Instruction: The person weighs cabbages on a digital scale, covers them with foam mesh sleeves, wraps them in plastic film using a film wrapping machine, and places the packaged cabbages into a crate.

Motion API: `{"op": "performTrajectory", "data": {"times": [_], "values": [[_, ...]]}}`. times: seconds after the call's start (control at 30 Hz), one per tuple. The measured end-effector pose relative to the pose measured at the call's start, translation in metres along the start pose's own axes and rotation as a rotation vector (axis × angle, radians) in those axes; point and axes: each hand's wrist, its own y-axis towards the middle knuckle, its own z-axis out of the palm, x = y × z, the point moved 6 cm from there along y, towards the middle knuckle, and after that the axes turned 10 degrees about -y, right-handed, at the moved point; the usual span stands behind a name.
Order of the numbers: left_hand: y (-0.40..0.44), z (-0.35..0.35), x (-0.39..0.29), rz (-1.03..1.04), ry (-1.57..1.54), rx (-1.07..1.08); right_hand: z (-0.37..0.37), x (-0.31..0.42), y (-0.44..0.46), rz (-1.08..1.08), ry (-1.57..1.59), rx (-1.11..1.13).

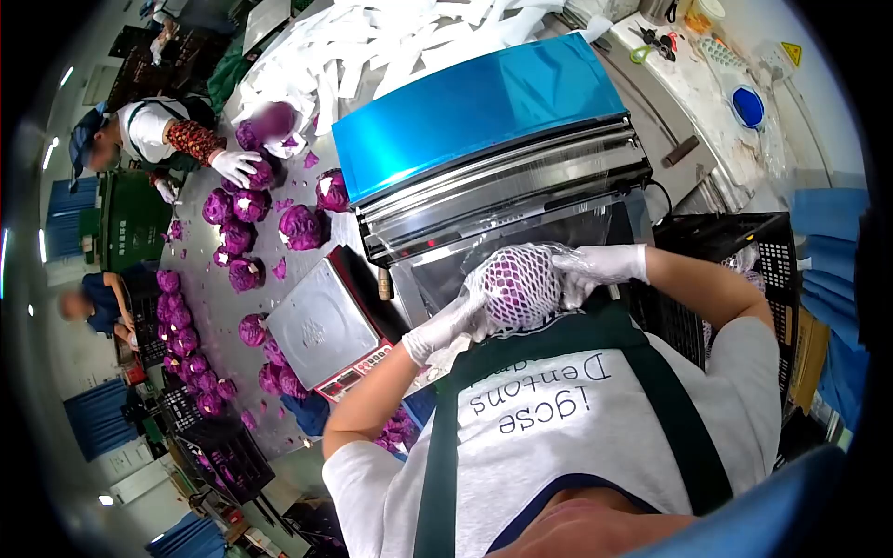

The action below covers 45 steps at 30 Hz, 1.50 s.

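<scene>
A purple cabbage in a white foam net (522, 286) is held up against the front of my apron. My left hand (453, 325), in a white glove, is closed around its left side. On the other side my gloved right hand (595, 267) grips it near the top. Clear plastic film (484, 253) lies wrinkled over the far side of the cabbage and around the fingers. Just beyond stands a film wrapping machine (502, 177) with a shiny blue cover. My fingertips are partly hidden by the film and the net.
A weighing scale (326, 316) stands at the left. Loose cabbages (302, 228) lie across the metal table (209, 307). White foam nets (372, 42) are heaped behind the machine. Black crates (744, 232) stand at the right. A co-worker's gloved hand (235, 167) touches a cabbage.
</scene>
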Motion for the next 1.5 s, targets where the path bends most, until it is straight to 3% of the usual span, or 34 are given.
{"op": "performTrajectory", "data": {"times": [0.07, 0.2, 0.23, 0.3, 0.37, 0.43, 0.5, 0.57, 0.63, 0.73, 0.77, 0.83, 0.97, 1.0, 1.03, 1.1, 1.13, 1.3, 1.43, 1.5], "values": [[0.004, -0.001, 0.015, 0.051, -0.114, -0.087, 0.005, -0.002, -0.005, -0.012, 0.099, -0.074], [-0.026, -0.009, 0.016, 0.218, -0.209, -0.132, 0.000, -0.016, -0.038, -0.383, 0.125, -0.367], [-0.034, -0.006, 0.011, 0.256, -0.368, -0.116, 0.000, -0.016, -0.056, -0.399, 0.029, -0.516], [-0.057, 0.006, 0.003, 0.431, -0.249, -0.346, 0.008, 0.000, -0.092, -0.629, -0.745, -0.815], [-0.070, 0.013, -0.008, 0.674, 0.782, -0.600, 0.014, -0.011, -0.099, -0.619, -0.777, -0.944], [-0.069, 0.004, 0.007, 0.641, 0.709, -0.647, 0.012, -0.026, -0.091, -0.613, -0.713, -0.951], [-0.070, -0.005, 0.027, 0.592, 0.033, -0.677, 0.014, -0.033, -0.089, -0.636, -0.218, -0.873], [-0.079, 0.001, 0.024, 0.610, -0.245, -0.625, 0.012, -0.036, -0.101, -0.564, 0.107, -0.822], [-0.083, 0.001, 0.024, 0.608, -0.644, -0.549, 0.018, -0.048, -0.106, -0.530, 0.243, -0.810], [-0.090, -0.011, 0.038, 0.387, -0.861, -0.448, 0.026, -0.084, -0.081, -0.565, 0.534, -0.693], [-0.088, -0.017, 0.054, 0.236, -0.901, -0.549, 0.030, -0.098, -0.070, -0.515, 0.599, -0.674], [-0.076, -0.025, 0.086, 0.118, -0.904, -0.434, 0.038, -0.130, -0.042, -0.332, 0.715, -0.656], [-0.033, -0.087, 0.175, -0.122, -0.429, -0.664, 0.062, -0.151, 0.035, -0.122, 0.641, -0.503], [-0.014, -0.094, 0.184, -0.137, -0.305, -0.679, 0.065, -0.140, 0.050, -0.184, 0.284, -0.571], [0.002, -0.093, 0.186, -0.129, -0.192, -0.672, 0.069, -0.149, 0.078, -0.099, 0.384, -0.479], [0.034, -0.087, 0.185, -0.069, 0.022, -0.624, 0.087, -0.094, 0.087, -0.269, 0.436, -0.436], [0.046, -0.083, 0.185, -0.036, 0.110, -0.600, 0.090, -0.091, 0.102, -0.247, 0.241, -0.363], [0.060, -0.058, 0.170, 0.272, 0.381, -0.450, 0.121, -0.088, 0.128, -0.316, 0.229, -0.471], [0.036, 0.011, 0.091, 0.740, 0.394, -0.074, 0.150, -0.109, 0.108, -0.380, 0.371, -0.634], [0.015, 0.080, 0.031, 0.842, 0.394, 0.171, 0.157, -0.113, 0.097, -0.426, 0.429, -0.707]]}}
